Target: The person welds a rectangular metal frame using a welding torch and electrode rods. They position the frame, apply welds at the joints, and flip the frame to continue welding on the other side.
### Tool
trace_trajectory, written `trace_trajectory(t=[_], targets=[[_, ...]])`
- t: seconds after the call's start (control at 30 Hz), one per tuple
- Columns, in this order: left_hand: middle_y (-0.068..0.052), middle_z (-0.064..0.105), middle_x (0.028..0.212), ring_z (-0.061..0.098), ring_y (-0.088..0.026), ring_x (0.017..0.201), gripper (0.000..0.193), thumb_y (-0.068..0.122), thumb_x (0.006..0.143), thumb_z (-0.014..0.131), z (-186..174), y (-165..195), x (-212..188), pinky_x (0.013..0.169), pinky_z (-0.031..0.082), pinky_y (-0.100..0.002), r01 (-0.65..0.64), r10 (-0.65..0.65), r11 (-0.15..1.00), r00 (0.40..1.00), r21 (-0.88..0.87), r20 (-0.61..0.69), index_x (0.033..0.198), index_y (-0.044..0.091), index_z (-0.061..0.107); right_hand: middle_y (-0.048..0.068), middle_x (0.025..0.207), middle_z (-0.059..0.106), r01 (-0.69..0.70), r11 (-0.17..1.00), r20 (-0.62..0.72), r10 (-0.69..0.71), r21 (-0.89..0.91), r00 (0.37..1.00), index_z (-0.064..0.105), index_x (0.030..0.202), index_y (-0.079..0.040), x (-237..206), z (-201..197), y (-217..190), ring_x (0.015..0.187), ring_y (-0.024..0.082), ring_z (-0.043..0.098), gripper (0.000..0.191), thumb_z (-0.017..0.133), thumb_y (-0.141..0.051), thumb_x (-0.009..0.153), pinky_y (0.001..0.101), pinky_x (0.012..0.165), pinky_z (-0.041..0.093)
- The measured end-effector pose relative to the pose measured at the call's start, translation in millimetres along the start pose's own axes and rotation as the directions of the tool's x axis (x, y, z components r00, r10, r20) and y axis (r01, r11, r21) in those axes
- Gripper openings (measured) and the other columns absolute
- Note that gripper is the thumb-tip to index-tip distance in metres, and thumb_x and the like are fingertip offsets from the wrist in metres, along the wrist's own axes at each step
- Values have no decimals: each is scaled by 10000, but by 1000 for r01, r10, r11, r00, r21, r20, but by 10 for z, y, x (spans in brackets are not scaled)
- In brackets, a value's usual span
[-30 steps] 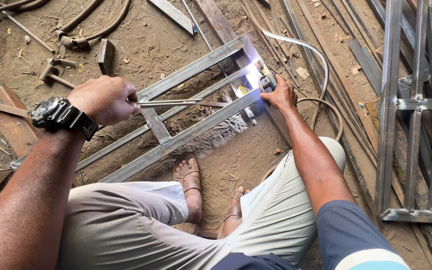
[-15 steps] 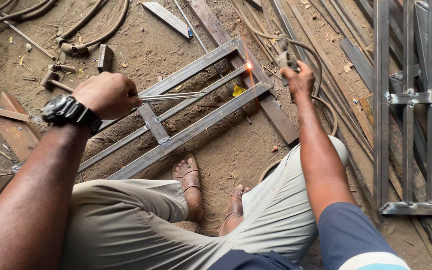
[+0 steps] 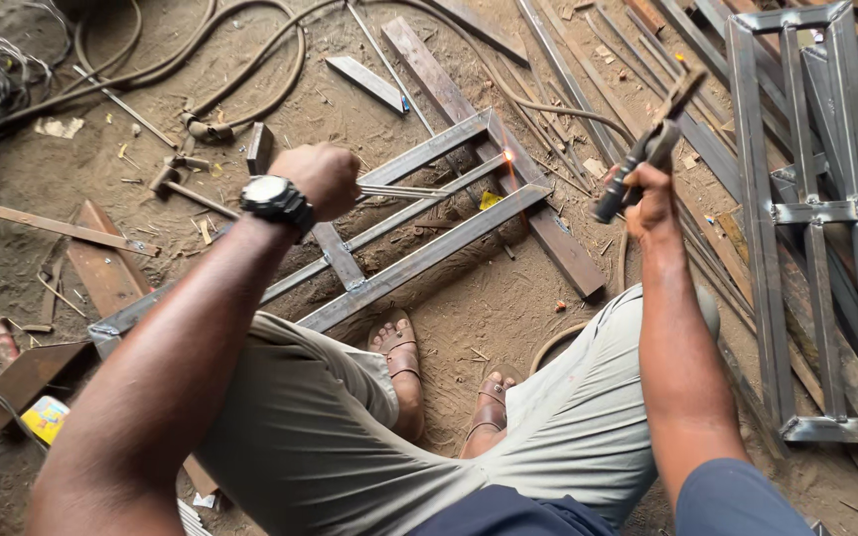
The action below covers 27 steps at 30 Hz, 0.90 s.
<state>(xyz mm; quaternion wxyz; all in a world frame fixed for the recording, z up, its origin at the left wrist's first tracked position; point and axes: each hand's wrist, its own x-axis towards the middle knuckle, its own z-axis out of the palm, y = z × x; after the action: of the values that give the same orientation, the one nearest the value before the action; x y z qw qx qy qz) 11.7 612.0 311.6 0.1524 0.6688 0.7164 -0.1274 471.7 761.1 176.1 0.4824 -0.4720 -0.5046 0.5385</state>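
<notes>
My left hand (image 3: pixel 322 177), with a black wristwatch (image 3: pixel 275 199) on the wrist, is closed on a bundle of thin welding rods (image 3: pixel 404 191) that points right over a grey steel frame (image 3: pixel 419 260) lying on the dirt floor. My right hand (image 3: pixel 647 194) grips a welding electrode holder (image 3: pixel 640 159), lifted up and to the right of the frame. A small orange glow (image 3: pixel 508 156) sits on the frame's far right joint. My sandalled feet (image 3: pixel 401 359) rest just below the frame.
A taller welded steel frame (image 3: pixel 826 213) lies at the right. Black cables (image 3: pixel 240 79) loop across the top left. A hammer (image 3: pixel 179 184), steel offcuts (image 3: pixel 364 81) and flat bars (image 3: pixel 101 263) lie scattered on the dirt at left.
The bright welding arc at the frame's joint has gone out, leaving a small glow. My right hand has lifted the electrode holder away, up and to the right. My left hand stayed put.
</notes>
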Motion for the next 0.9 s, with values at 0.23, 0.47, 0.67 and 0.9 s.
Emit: trace_trajectory(t=[0.23, 0.47, 0.67, 0.9], targets=[[-96, 669, 714, 651, -171, 607, 250, 91, 999, 500, 134, 362, 176, 512, 572, -342, -171, 189, 969, 978, 179, -89, 871, 69, 713, 37, 923, 587, -53, 938, 85, 88, -343, 993, 590, 1250, -105, -391, 553, -49, 772, 193, 606, 503, 667, -171, 758, 379, 651, 563], [-47, 583, 645, 525, -118, 531, 306, 139, 1047, 504, 444, 702, 585, 475, 502, -322, -113, 161, 966, 967, 234, -199, 818, 79, 698, 6, 792, 576, 215, 284, 270, 172, -934, 947, 571, 1096, -106, -645, 1076, 269, 643, 167, 606, 648, 602, -682, 800, 388, 530, 551], [-44, 577, 631, 500, -107, 503, 377, 235, 1084, 462, 350, 166, 696, 440, 492, -298, 111, -48, 974, 953, 199, -300, 818, 48, 653, 64, 835, 597, -40, 287, 48, 294, -957, 955, 588, 1123, -58, -439, 817, 369, 674, 230, 591, 775, 676, -763, 815, 401, 538, 482], [-151, 677, 734, 656, -248, 598, 342, 205, 1109, 376, 99, 125, 338, 517, 546, -406, -81, 70, 995, 984, -62, -165, 932, 63, 632, 15, 827, 594, -14, 591, 184, 274, -806, 944, 576, 1092, -111, -534, 694, 394, 785, 193, 611, 685, 722, -685, 747, 430, 675, 522]])
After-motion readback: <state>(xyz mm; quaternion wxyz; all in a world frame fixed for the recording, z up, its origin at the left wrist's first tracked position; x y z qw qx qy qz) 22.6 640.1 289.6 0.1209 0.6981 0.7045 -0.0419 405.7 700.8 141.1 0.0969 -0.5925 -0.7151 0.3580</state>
